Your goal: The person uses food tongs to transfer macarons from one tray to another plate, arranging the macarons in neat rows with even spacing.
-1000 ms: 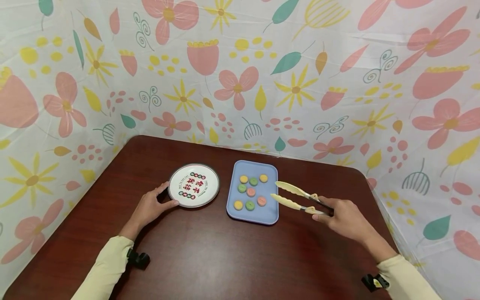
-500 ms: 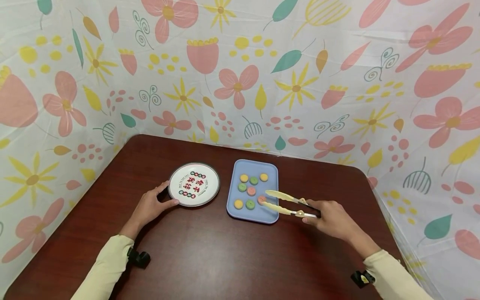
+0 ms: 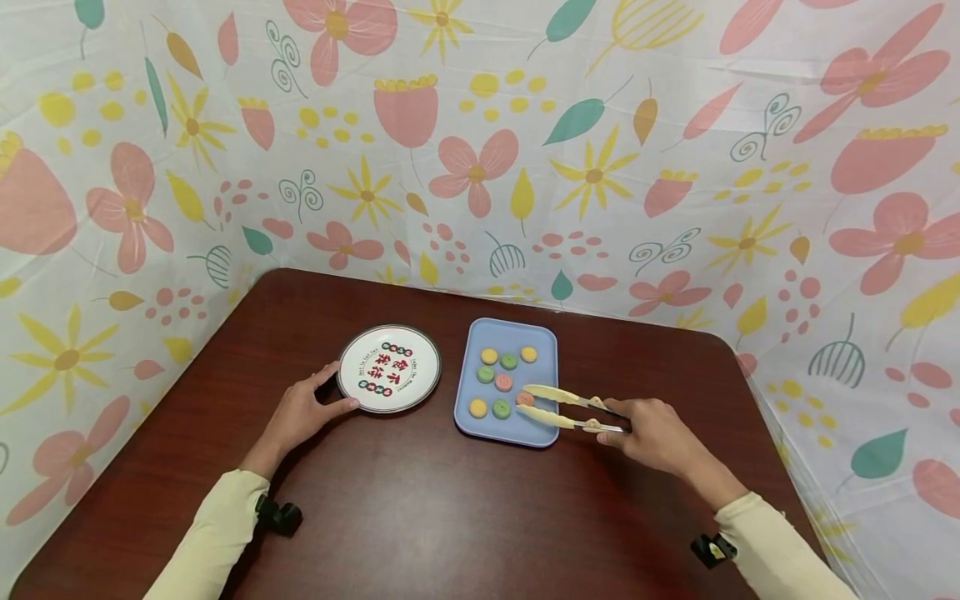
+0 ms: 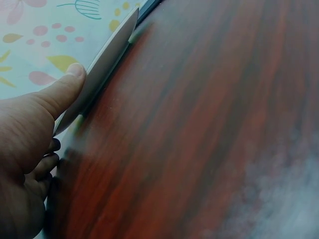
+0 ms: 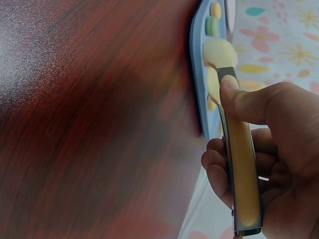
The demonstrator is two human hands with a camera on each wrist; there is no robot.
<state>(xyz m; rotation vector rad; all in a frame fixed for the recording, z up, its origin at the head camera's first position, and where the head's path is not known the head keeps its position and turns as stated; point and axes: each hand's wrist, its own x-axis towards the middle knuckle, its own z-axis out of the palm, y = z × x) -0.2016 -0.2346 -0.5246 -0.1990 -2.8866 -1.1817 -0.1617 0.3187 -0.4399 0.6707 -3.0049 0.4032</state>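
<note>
At the left, a white plate (image 3: 422, 385) with a dark rim and red lettering lies on the table. My left hand (image 3: 296, 419) grips its near left edge, thumb over the rim; the left wrist view shows the fingers curled below. My right hand (image 3: 660, 435) holds yellow-tipped metal tongs (image 3: 552, 393), their two arms apart. The tips reach over the right side of a blue tray (image 3: 501, 431), on either side of a pink macaron-like piece (image 3: 523, 399). Several more round pieces, including a yellow one (image 3: 477, 407) and a green one (image 3: 501, 408), sit on the tray.
The dark brown wooden table (image 3: 420, 517) extends around the plate and tray. Behind and beside it hangs a white cloth (image 3: 480, 92) printed with flowers. A strip of table separates plate from tray.
My right hand has carried the tongs leftward, from beside the tray's right edge to around the pink piece. The tong tips have come closer together. My left hand and the plate stay put.
</note>
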